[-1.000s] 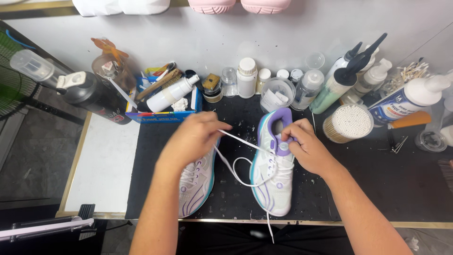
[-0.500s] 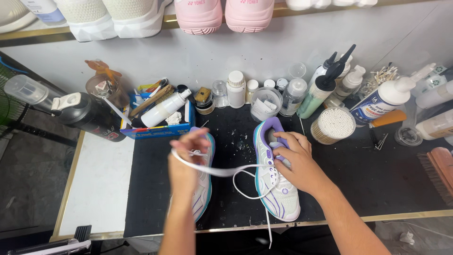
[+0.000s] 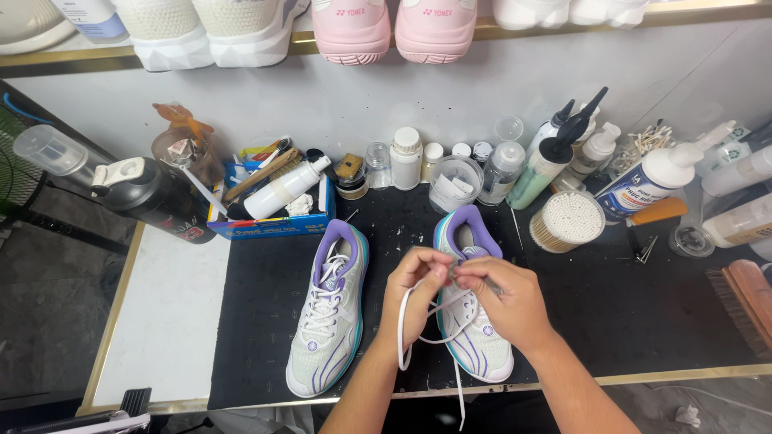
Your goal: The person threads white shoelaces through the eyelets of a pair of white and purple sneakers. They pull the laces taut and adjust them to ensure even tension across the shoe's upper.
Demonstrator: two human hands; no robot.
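Observation:
Two white sneakers with purple collars and teal trim lie on a black mat (image 3: 265, 321). The left sneaker (image 3: 328, 321) is laced and untouched. Over the tongue of the right sneaker (image 3: 476, 337), my left hand (image 3: 414, 293) and my right hand (image 3: 503, 301) meet, each pinching the white shoelace (image 3: 438, 341). The lace loops down beneath my hands, and one end hangs past the mat's front edge.
Behind the shoes stand bottles and jars, a tub of cotton swabs (image 3: 567, 219), a blue box of tools (image 3: 269, 213) and a black bottle (image 3: 153, 197). A brush (image 3: 744, 301) lies at the right. Shoes sit on a shelf (image 3: 482, 32) above.
My left hand has come back from the left, where it was pulling the lace out sideways, and now meets my right hand over the right sneaker. The view has shifted slightly.

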